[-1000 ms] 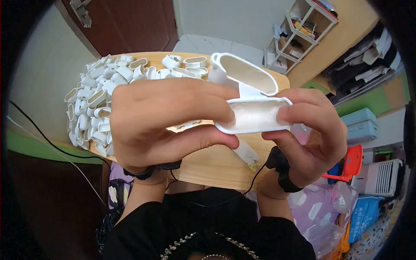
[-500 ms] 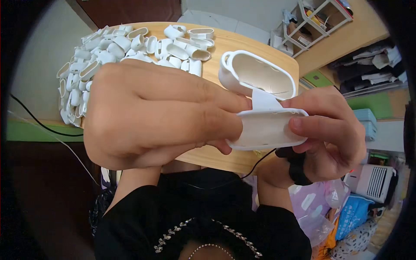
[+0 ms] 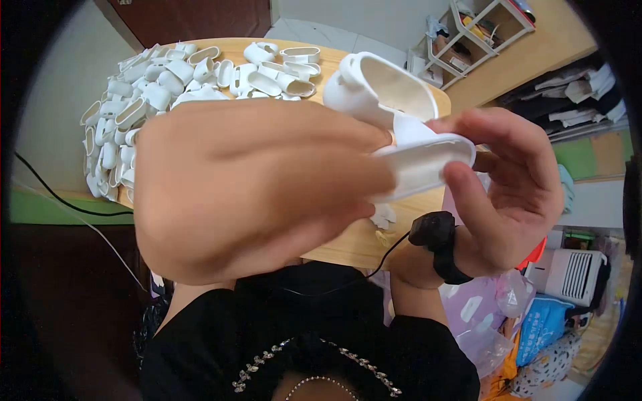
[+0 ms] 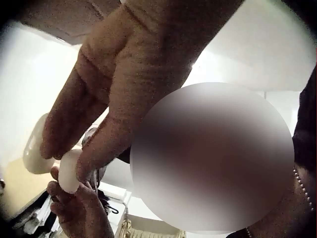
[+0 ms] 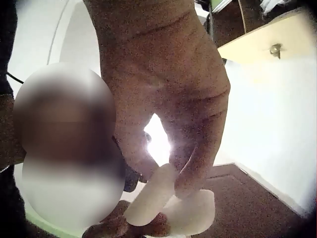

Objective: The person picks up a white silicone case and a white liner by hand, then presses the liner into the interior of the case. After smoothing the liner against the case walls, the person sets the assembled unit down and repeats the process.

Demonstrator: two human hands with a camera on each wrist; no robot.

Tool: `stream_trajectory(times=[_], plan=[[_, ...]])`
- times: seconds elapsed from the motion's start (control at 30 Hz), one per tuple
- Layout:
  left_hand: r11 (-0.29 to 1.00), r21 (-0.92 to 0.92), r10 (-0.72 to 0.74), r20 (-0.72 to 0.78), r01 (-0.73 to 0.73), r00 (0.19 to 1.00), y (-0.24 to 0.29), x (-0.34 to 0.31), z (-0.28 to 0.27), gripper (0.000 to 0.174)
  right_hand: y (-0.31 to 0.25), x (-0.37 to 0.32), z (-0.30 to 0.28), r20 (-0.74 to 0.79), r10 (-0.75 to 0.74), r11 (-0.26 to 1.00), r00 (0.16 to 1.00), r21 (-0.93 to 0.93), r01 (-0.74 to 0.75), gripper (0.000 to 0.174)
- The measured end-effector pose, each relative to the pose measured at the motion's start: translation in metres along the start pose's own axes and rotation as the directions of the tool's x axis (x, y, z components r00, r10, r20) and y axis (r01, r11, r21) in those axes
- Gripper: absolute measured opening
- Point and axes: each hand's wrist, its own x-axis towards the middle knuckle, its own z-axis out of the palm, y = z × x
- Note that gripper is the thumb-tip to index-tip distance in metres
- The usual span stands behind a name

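Observation:
Both hands hold a white earbud case cover (image 3: 400,81), its two hollow halves open and joined by a short flap. My left hand (image 3: 261,190), slightly blurred and seen from its back, grips the left end of the smaller near half, with fingertips inside the rim. The right hand (image 3: 515,190) pinches the right end, thumb at the inner edge and fingers behind. In the left wrist view the small half of the cover (image 4: 69,171) lies against the thumb. The right wrist view shows the cover (image 5: 151,196) between thumb and fingers.
A heap of similar white covers (image 3: 157,90) fills the far left of the wooden table (image 3: 348,244). Small pale scraps (image 3: 384,215) lie on it beneath the hands. A cable (image 3: 388,257) runs from the right wrist camera. Behind stands a white shelf rack (image 3: 461,50).
The left hand has swung over the cover, its back turning toward the head camera and hiding its thumb. The right hand has opened out more, and the cover's near half now tilts up at the right.

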Motion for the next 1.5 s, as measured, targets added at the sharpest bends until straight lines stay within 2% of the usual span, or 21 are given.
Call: stream_trajectory(times=[0.13, 0.17, 0.27, 0.4, 0.6, 0.73, 1.07, 1.27, 1.5], plan=[[0.966, 0.056, -0.239, -0.154, 0.25, 0.959, 0.017, 0.016, 0.012, 0.034, -0.006, 0.002, 0.015, -0.178, 0.097, 0.995, 0.979, -0.01, -0.101, 0.027], [0.959, 0.082, -0.245, -0.247, 0.272, 0.937, 0.013, 0.016, 0.024, 0.032, -0.006, 0.003, 0.018, -0.228, 0.122, 0.992, 0.966, 0.015, -0.122, 0.026], [0.944, 0.13, -0.232, -0.387, 0.302, 0.892, 0.006, 0.017, 0.043, 0.024, -0.002, 0.009, 0.024, -0.304, 0.106, 0.993, 0.947, -0.011, -0.115, 0.023], [0.934, 0.195, -0.196, -0.42, 0.299, 0.886, 0.004, 0.022, 0.049, 0.022, 0.0, 0.011, 0.034, -0.427, 0.075, 0.995, 0.901, -0.028, -0.096, 0.018], [0.917, 0.265, -0.138, -0.49, 0.298, 0.861, 0.004, 0.023, 0.055, 0.024, 0.004, 0.013, 0.039, -0.461, 0.007, 0.998, 0.887, -0.056, -0.036, 0.017], [0.942, 0.199, -0.131, -0.52, 0.269, 0.844, 0.003, 0.024, 0.054, 0.025, 0.006, 0.013, 0.04, -0.453, -0.024, 1.0, 0.891, -0.022, 0.016, 0.018], [0.963, 0.149, -0.108, -0.554, 0.226, 0.826, 0.0, 0.025, 0.059, 0.024, 0.004, 0.011, 0.034, -0.354, 0.042, 0.999, 0.934, 0.04, -0.029, 0.029], [0.951, 0.119, -0.2, -0.471, 0.286, 0.859, 0.001, 0.026, 0.052, 0.024, 0.007, 0.012, 0.029, -0.36, -0.033, 0.991, 0.932, -0.131, -0.016, 0.025], [0.963, 0.124, -0.156, -0.464, 0.238, 0.872, -0.002, 0.026, 0.051, 0.027, 0.013, 0.015, 0.034, -0.396, -0.272, 0.922, 0.877, -0.368, 0.12, 0.016]])
